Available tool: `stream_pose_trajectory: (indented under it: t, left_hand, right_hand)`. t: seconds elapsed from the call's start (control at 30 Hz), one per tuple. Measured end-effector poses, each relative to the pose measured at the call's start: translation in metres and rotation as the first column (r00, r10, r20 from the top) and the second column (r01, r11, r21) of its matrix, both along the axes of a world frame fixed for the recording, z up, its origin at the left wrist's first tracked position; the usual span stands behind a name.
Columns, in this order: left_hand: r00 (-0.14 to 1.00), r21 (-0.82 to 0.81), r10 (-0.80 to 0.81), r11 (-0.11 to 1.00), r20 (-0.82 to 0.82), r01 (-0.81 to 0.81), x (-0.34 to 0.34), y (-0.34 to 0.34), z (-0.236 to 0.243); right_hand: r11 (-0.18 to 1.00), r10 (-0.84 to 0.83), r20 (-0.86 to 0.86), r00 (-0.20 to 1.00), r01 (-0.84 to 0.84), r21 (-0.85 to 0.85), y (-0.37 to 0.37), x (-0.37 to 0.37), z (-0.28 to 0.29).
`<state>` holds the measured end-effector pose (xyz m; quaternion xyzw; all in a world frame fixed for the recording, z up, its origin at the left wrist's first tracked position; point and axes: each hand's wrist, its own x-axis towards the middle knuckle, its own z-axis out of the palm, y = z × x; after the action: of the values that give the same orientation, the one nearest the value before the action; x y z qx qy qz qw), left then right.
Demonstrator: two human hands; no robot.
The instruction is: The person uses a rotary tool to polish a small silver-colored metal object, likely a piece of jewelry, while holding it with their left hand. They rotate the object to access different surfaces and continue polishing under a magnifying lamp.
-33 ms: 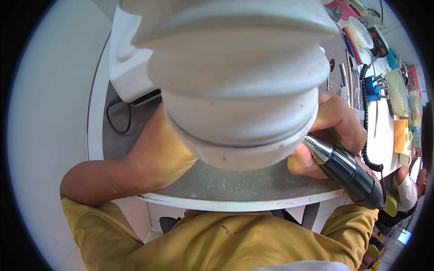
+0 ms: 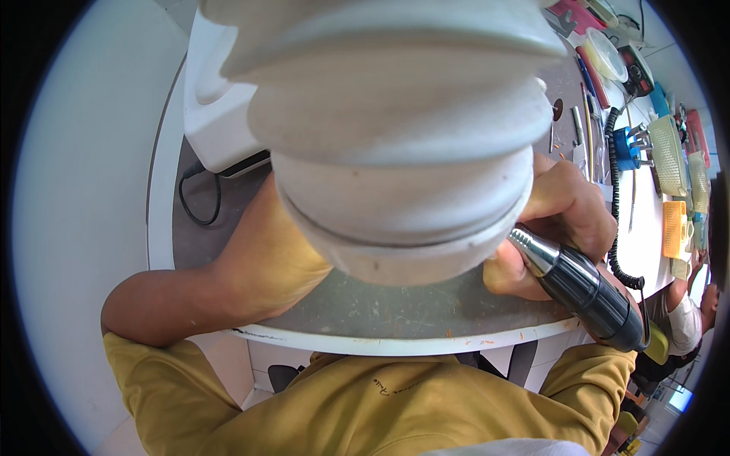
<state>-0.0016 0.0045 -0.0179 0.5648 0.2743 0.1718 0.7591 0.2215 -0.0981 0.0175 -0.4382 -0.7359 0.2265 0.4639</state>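
Observation:
A wide white ribbed hose (image 2: 407,194) fills the middle of the view and hides the spot between my hands. My right hand (image 2: 566,201) is closed around a rotary handpiece (image 2: 589,296) with a silver nose and a black body. Its front tip disappears behind the hose. From the left, my left hand (image 2: 300,262) reaches in under the hose; only its wrist and the heel of the palm show. Its fingers, and anything in them, are hidden. Both hands are over the grey bench top (image 2: 380,311).
A white machine (image 2: 220,114) with a black cable (image 2: 182,201) stands at the left. Along the right lie a coiled black cord (image 2: 614,190), a blue tool holder (image 2: 627,148), a cream basket (image 2: 668,156) and an orange basket (image 2: 674,228). Another person (image 2: 684,323) sits at the far right.

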Motion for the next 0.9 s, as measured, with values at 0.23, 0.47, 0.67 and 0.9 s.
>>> stream_pose_trajectory:
  t: [0.23, 0.47, 0.67, 0.9]
  left_hand:
    - [1.0, 0.009, -0.021, 1.0, -0.01, 0.021, -0.001, 0.0, 0.004]
    - [0.992, 0.113, -0.036, 0.992, -0.118, 0.05, -0.001, 0.003, 0.011]
    - [0.997, 0.072, -0.007, 0.997, -0.078, 0.013, -0.003, 0.001, 0.006]
    - [0.983, 0.143, 0.008, 0.99, -0.182, 0.018, -0.002, 0.0, 0.021]
  right_hand:
    - [1.0, 0.01, -0.002, 1.0, -0.01, 0.023, 0.001, -0.002, -0.002]
    - [0.999, -0.016, 0.014, 1.0, 0.015, 0.046, 0.001, -0.003, -0.003]
    - [0.997, -0.01, 0.002, 1.0, 0.009, 0.072, 0.002, -0.004, -0.004]
    - [0.995, -0.029, 0.008, 1.0, 0.028, 0.099, 0.0, -0.004, 0.0]
